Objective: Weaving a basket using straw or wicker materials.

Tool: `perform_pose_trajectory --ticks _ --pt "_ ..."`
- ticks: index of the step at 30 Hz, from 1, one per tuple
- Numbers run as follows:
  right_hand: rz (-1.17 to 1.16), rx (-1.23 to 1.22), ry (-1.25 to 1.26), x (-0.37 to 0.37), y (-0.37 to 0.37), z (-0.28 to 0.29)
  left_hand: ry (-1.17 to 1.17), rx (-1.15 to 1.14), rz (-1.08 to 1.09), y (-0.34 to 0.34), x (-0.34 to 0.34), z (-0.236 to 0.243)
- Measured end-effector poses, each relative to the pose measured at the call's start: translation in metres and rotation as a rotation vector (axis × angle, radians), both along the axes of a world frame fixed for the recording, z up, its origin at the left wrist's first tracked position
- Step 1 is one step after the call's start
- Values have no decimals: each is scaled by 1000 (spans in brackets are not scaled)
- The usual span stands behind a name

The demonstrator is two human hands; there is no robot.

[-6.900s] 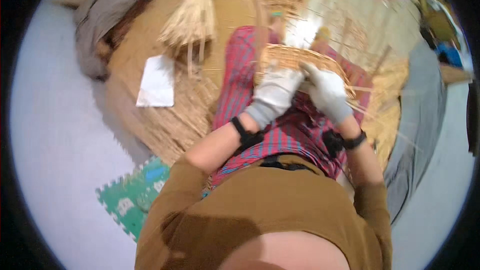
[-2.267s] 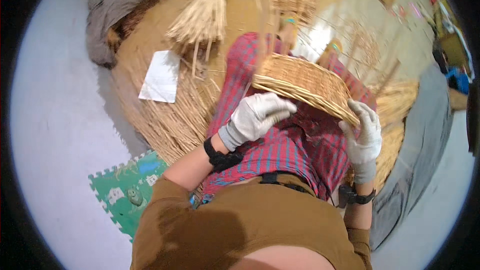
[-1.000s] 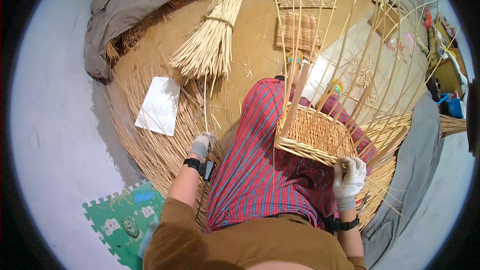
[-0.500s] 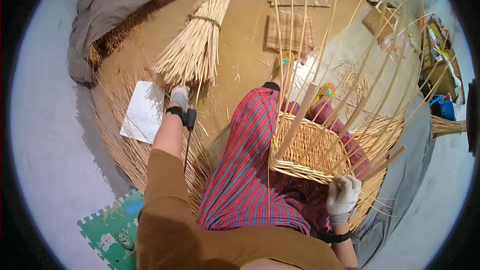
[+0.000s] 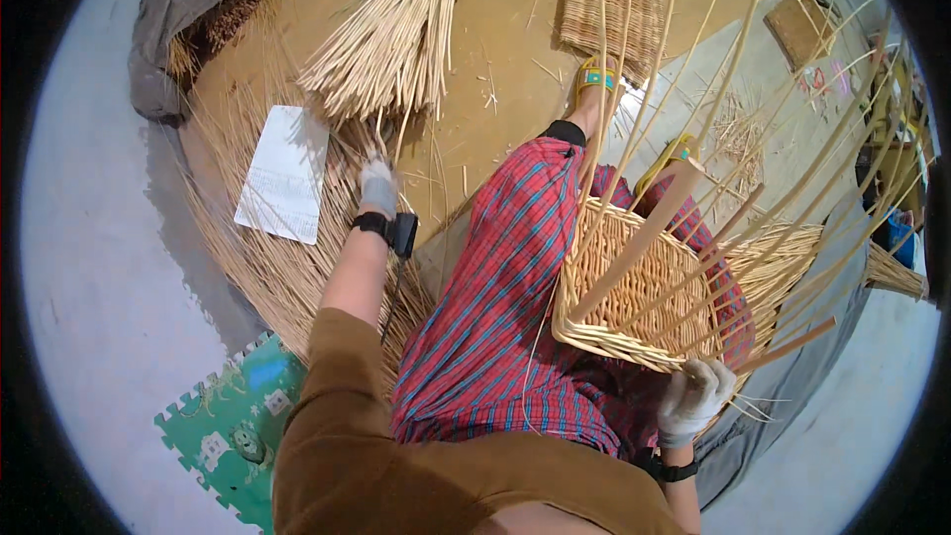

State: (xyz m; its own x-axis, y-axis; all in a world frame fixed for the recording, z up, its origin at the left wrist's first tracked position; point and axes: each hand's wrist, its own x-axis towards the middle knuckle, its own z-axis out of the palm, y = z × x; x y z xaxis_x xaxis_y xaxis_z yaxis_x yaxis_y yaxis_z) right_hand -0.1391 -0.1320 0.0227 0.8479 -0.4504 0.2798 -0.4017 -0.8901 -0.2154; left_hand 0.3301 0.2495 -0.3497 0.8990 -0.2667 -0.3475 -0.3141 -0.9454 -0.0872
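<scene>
My left hand [image 5: 376, 176], in a whitish glove, reaches just below the lower end of the tied bundle of pale rods [image 5: 381, 59], among loose reeds; its fingers are blurred, so I cannot tell what they hold. My gloved right hand [image 5: 693, 396] has curled fingers gripping the near right corner of a woven wicker basket [image 5: 634, 287], which rests tilted on my plaid-covered legs. Long bent stakes and thicker wooden posts [image 5: 644, 228] stick up from its rim. A white sheet [image 5: 282, 173] lies beside my left arm on a spread of loose rods [image 5: 233, 258].
Woven panels [image 5: 604, 25] lie beyond my sandalled feet. A brown board [image 5: 797, 30] and cluttered things [image 5: 897, 168] are at the right. A dark grey cloth [image 5: 154, 40] is upper left, a green foam mat [image 5: 218, 436] lower left. More rods [image 5: 892, 272] lie far right.
The basket came upright-staked into fuller view after being turned. My left hand left it and reached forward to the rod bundle, then shifted slightly right. My right hand stays at the rim.
</scene>
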Motion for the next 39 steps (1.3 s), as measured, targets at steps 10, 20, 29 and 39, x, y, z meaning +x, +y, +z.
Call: perform_pose_trajectory --ticks 10,20,29,39 --pt "-7 -14 18 -8 -1 -3 61 -871 199 -23 46 57" --pt "-13 -40 19 -12 -3 -7 515 -1886 1683 -17 110 -23" --pt "-12 -54 64 -12 -3 -6 217 -1266 1252 -28 110 -58" --pt "-24 -43 69 -14 0 -3 450 -1046 1049 -14 129 -61"
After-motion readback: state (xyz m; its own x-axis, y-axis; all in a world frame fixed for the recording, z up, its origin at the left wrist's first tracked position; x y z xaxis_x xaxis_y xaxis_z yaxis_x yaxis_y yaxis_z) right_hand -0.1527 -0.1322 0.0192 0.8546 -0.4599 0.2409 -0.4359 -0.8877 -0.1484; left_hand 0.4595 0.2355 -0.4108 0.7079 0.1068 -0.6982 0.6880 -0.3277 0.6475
